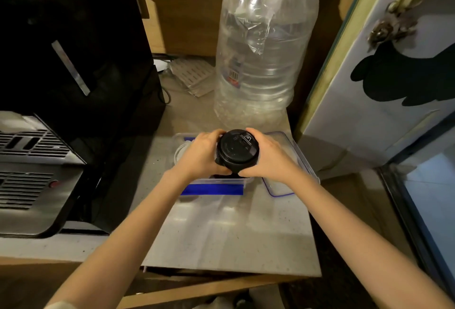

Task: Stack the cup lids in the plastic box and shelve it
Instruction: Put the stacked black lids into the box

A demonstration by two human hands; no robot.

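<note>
A stack of black cup lids (237, 152) is sitting just below the centre of the frame, gripped from both sides. The left hand (200, 157) is clasping the stack's left edge and the right hand (267, 157) is clasping its right edge, with fingers curled around the rim. The stack is positioned over the open clear plastic box (216, 181), whose near wall is carrying a blue clip (211, 189). How far the stack's base is reaching into the box cannot be told, since the hands are covering it. A pale ring-shaped item (181, 152) is showing inside the box at its left end; its identity cannot be told. The box's clear lid (290, 161), edged in blue, is lying flat just beside the box on the right.

The box and lid are resting on a pale speckled countertop (229, 234), which is occupying the lower centre of the frame. Behind the box, in the upper centre, a large clear water bottle (263, 45) wrapped in plastic film is standing upright against a wooden back panel (187, 13). A perforated metal sheet (194, 74) is lying to the left of the bottle. A black and steel coffee machine (49, 111) is filling the left side of the frame. A white panel with a dark shape (394, 74) is standing at the right.
</note>
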